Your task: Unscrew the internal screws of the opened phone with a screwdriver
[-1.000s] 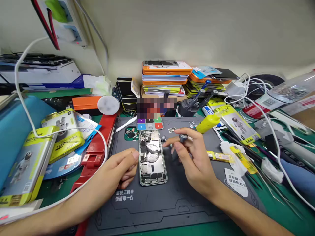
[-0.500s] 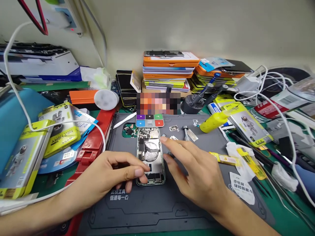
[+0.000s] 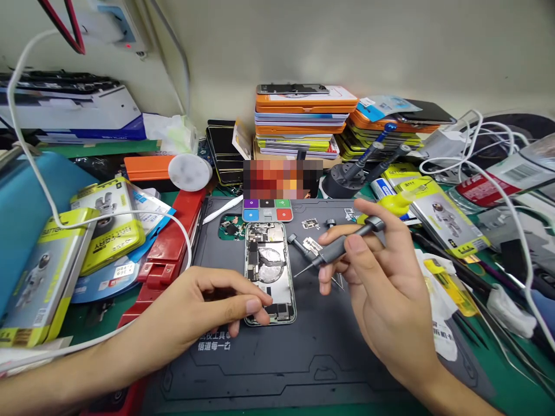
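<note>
Here, the left hand (image 3: pixel 229 300), fingers bent, is over the near-left part of a coverless phone (image 3: pixel 271 271) on a dark mat (image 3: pixel 243 370); whether it pinches anything, I can't tell. Right of the phone, the right hand (image 3: pixel 381 266) grips a screwdriver (image 3: pixel 332 251). Beyond the phone lies a colour-tiled pad (image 3: pixel 267 214), then stacked orange boxes (image 3: pixel 303 104).

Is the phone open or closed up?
Open: the phone lies with its internal parts bare and uncovered, facing up.
</note>
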`<action>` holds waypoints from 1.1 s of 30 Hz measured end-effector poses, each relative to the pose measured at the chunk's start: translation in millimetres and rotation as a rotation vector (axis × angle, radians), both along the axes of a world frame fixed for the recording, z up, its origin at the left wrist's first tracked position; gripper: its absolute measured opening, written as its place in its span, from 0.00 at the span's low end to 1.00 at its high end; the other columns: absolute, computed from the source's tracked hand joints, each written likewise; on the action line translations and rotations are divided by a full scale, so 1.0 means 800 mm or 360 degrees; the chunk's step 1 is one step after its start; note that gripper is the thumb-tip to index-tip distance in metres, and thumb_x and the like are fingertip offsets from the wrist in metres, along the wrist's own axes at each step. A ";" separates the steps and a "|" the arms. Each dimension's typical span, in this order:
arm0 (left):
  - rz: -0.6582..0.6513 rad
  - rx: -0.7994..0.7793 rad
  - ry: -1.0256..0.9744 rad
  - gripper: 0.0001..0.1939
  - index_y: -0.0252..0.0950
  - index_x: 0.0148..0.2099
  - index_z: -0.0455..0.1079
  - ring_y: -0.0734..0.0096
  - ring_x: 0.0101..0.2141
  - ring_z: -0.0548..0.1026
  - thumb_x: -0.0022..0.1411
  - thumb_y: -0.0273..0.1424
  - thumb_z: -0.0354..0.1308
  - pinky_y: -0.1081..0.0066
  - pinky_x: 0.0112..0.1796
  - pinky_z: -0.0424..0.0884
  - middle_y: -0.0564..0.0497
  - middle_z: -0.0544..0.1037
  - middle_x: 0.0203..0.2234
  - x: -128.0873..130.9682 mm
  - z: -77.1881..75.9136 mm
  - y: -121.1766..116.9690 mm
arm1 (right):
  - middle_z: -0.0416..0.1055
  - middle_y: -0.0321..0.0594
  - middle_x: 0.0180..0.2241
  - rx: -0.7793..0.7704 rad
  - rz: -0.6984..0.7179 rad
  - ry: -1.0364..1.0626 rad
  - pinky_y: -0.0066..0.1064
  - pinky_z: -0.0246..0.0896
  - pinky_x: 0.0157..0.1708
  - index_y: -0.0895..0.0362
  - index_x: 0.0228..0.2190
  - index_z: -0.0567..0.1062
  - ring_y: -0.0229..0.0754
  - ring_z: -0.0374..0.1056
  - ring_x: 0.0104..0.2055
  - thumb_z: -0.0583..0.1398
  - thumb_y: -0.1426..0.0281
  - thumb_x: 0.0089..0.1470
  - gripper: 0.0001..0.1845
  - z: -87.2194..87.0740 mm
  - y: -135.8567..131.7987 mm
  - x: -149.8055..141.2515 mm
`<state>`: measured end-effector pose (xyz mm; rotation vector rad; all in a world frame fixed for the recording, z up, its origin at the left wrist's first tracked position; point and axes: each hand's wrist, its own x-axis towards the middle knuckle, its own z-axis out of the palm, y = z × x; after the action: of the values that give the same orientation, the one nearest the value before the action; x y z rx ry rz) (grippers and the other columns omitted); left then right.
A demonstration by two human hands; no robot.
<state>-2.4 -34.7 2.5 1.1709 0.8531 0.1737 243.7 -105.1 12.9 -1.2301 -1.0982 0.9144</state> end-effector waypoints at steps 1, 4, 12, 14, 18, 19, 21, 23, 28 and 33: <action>-0.0011 0.0002 0.0000 0.15 0.45 0.46 0.88 0.81 0.31 0.76 0.70 0.49 0.72 0.84 0.33 0.70 0.53 0.88 0.39 0.000 -0.001 0.000 | 0.68 0.41 0.46 -0.0032 0.0004 0.0029 0.21 0.74 0.29 0.56 0.68 0.48 0.28 0.71 0.31 0.55 0.57 0.76 0.32 -0.002 0.001 0.000; -0.0028 0.0012 -0.0009 0.15 0.45 0.46 0.88 0.82 0.31 0.76 0.70 0.49 0.71 0.84 0.34 0.71 0.53 0.88 0.39 0.000 -0.001 0.001 | 0.68 0.41 0.47 -0.0100 0.0011 0.0069 0.20 0.73 0.28 0.56 0.69 0.48 0.28 0.71 0.31 0.56 0.56 0.75 0.33 -0.005 0.004 0.001; 0.0003 0.0004 0.0000 0.13 0.43 0.45 0.89 0.79 0.31 0.76 0.70 0.45 0.72 0.81 0.35 0.72 0.52 0.88 0.38 0.003 0.003 -0.002 | 0.68 0.41 0.47 -0.0168 0.0032 0.0103 0.20 0.71 0.27 0.57 0.69 0.47 0.28 0.70 0.30 0.57 0.54 0.74 0.37 -0.006 0.004 0.000; -0.0013 0.0012 0.0013 0.13 0.43 0.45 0.89 0.79 0.31 0.76 0.70 0.46 0.72 0.81 0.35 0.72 0.52 0.88 0.38 0.002 0.003 -0.001 | 0.68 0.41 0.47 -0.0173 0.0047 0.0106 0.20 0.71 0.27 0.57 0.69 0.47 0.28 0.70 0.30 0.57 0.54 0.74 0.36 -0.007 0.004 0.000; -0.0081 0.0042 0.0018 0.18 0.43 0.46 0.88 0.78 0.31 0.75 0.72 0.51 0.69 0.79 0.33 0.69 0.52 0.88 0.40 0.000 0.002 0.001 | 0.68 0.41 0.47 -0.0157 0.0100 0.0132 0.19 0.73 0.28 0.57 0.68 0.48 0.27 0.70 0.31 0.57 0.55 0.75 0.34 -0.006 0.003 0.001; -0.0092 0.0051 0.0024 0.19 0.43 0.47 0.88 0.78 0.31 0.75 0.73 0.51 0.67 0.79 0.32 0.68 0.52 0.88 0.40 0.000 0.002 0.001 | 0.68 0.41 0.46 -0.0157 0.0114 0.0139 0.19 0.73 0.28 0.57 0.68 0.48 0.27 0.71 0.31 0.57 0.56 0.75 0.34 -0.006 0.003 0.001; -0.0107 0.0079 0.0038 0.20 0.43 0.49 0.87 0.77 0.31 0.74 0.74 0.53 0.65 0.78 0.31 0.65 0.51 0.88 0.41 0.000 0.002 0.000 | 0.68 0.40 0.46 -0.0161 0.0131 0.0155 0.18 0.73 0.28 0.57 0.68 0.48 0.27 0.71 0.30 0.57 0.56 0.75 0.33 -0.006 0.003 0.001; -0.0117 0.0100 0.0050 0.22 0.43 0.51 0.87 0.77 0.31 0.75 0.75 0.54 0.63 0.78 0.30 0.64 0.51 0.87 0.42 0.000 0.001 0.000 | 0.68 0.40 0.46 -0.0164 0.0135 0.0167 0.18 0.73 0.28 0.56 0.67 0.48 0.27 0.71 0.30 0.57 0.56 0.75 0.33 -0.007 0.003 0.000; -0.0108 0.0133 0.0050 0.23 0.43 0.53 0.85 0.77 0.31 0.75 0.78 0.54 0.59 0.78 0.30 0.65 0.51 0.87 0.43 -0.001 -0.002 -0.001 | 0.68 0.40 0.46 -0.0176 0.0173 0.0173 0.18 0.73 0.28 0.57 0.67 0.48 0.27 0.71 0.31 0.57 0.55 0.76 0.33 -0.008 0.003 -0.001; -0.0105 0.0144 0.0028 0.24 0.41 0.52 0.83 0.77 0.32 0.75 0.79 0.54 0.57 0.78 0.30 0.65 0.52 0.87 0.40 0.001 -0.006 0.000 | 0.68 0.40 0.45 -0.0176 0.0189 0.0176 0.19 0.72 0.27 0.58 0.67 0.48 0.27 0.70 0.30 0.57 0.55 0.75 0.33 -0.008 0.002 -0.001</action>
<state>-1.7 -34.7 -2.0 1.2851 0.8275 0.1491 243.2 -103.2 6.7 -1.1990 -1.0525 1.1335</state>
